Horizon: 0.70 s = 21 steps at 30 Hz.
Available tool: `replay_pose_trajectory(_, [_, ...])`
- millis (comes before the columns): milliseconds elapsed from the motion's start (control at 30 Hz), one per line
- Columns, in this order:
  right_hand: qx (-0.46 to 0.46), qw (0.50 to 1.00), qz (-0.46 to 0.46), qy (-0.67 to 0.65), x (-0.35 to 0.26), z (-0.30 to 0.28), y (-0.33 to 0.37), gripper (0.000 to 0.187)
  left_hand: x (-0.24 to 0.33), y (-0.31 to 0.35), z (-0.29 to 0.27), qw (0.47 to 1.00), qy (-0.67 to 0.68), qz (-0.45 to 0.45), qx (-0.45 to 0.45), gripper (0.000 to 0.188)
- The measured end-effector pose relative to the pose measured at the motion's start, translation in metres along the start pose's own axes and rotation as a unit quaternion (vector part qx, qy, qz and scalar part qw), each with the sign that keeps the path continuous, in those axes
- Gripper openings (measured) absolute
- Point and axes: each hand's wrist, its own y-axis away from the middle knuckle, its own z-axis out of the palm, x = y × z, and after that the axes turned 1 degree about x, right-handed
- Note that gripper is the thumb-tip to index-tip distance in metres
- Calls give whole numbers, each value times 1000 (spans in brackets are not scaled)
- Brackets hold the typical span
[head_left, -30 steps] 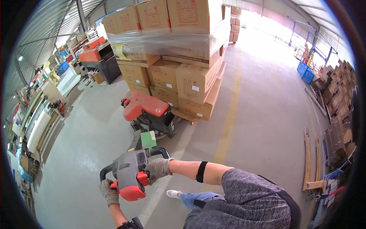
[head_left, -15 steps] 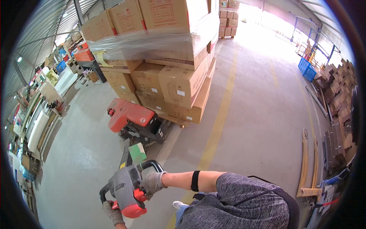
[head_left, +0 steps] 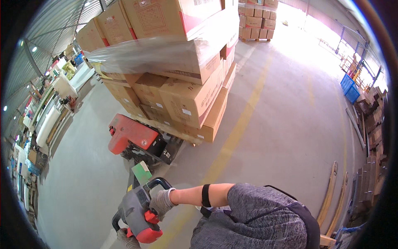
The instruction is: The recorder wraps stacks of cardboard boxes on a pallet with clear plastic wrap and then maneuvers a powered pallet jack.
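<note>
Both my hands wear grey knit gloves and are at the tiller handle (head_left: 134, 211) of an electric pallet truck, which has a grey head, black looped grips and red controls. My right hand (head_left: 162, 203) wraps the right grip beside a red control. Lower down, my left hand (head_left: 127, 239) is closed on the left grip, partly cut off by the lower edge. Ahead stands the truck's red and black body (head_left: 132, 135), with a green card (head_left: 141, 172) on the tiller arm. Beyond it rises a tall pallet load of cardboard cartons (head_left: 182, 97), partly wrapped in clear film (head_left: 153, 52).
Yellow lines (head_left: 244, 124) run along the grey floor right of the load. Another carton stack (head_left: 257, 23) stands far ahead. To the right are wooden forks or rails (head_left: 329, 195), a blue crate (head_left: 349, 88) and piled cardboard (head_left: 371, 174). Shelved materials (head_left: 49, 120) line the left side.
My view has turned, so the load and truck body sit further left and the far stack further right. The load now covers the orange boxes and bench behind it. Both hands stay on the handle.
</note>
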Motion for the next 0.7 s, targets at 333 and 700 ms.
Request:
replay_pose_trajectory(333, [-11, 1000, -16, 12, 26, -11, 75, 50, 35, 104, 85, 998, -40, 12, 53, 25])
replay_pose_trajectory(700, [-57, 996, -66, 7, 56, -25, 157, 51, 79, 214, 160, 971, -229, 29, 56, 23])
